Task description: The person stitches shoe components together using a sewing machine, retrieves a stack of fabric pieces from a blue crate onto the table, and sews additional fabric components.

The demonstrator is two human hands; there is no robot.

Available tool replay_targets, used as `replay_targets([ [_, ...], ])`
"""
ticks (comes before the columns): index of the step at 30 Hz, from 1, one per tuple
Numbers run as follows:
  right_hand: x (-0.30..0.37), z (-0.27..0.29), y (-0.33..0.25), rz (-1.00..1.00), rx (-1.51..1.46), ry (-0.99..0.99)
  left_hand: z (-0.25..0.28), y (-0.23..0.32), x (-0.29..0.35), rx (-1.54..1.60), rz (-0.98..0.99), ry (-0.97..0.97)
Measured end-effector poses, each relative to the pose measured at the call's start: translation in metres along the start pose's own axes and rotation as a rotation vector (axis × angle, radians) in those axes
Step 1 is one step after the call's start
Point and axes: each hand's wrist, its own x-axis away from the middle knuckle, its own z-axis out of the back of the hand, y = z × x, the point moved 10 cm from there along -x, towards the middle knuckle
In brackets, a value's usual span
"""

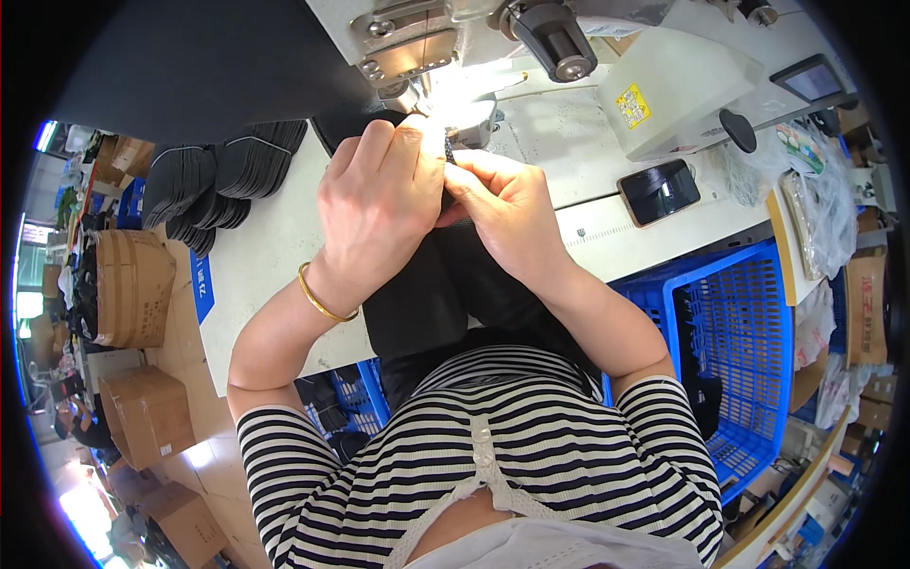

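Observation:
Close together under the sewing machine's needle area (417, 90), both my hands pinch a black fabric piece (448, 150) with a small dotted texture along its edge. My left hand (379, 190), with a gold bangle above the wrist, is closed over it, fingers bent. Thumb and forefinger of my right hand (502, 209) grip its right side. Most of the piece is hidden behind my fingers, and bright lamp light washes out the spot at the needle. Below my hands, smooth black material (417, 294) hangs over the table's near edge toward my lap.
Bundled stacks of black cut pieces (232, 171) lie at the table's left. A phone (659, 192) rests on the white table (559, 156) at right. Blue plastic baskets (739, 351) stand below the table. Cardboard boxes (142, 412) sit on the floor at left.

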Motion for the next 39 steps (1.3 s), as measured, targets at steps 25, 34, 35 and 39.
replay_targets([
  [25,0.048,0.031,-0.007,0.226,1.235,-0.040,-0.094,-0.110,0.087,1.505,1.462,-0.136],
  [34,0.060,0.028,-0.014,0.422,1.239,0.135,-0.056,-0.140,0.000,0.511,0.696,-0.097],
  [35,0.065,0.026,-0.019,0.482,1.276,0.163,-0.052,-0.128,0.027,0.360,0.758,-0.298],
  [39,0.072,0.025,-0.025,0.588,1.302,0.205,-0.043,-0.039,0.132,0.625,0.752,-0.803],
])
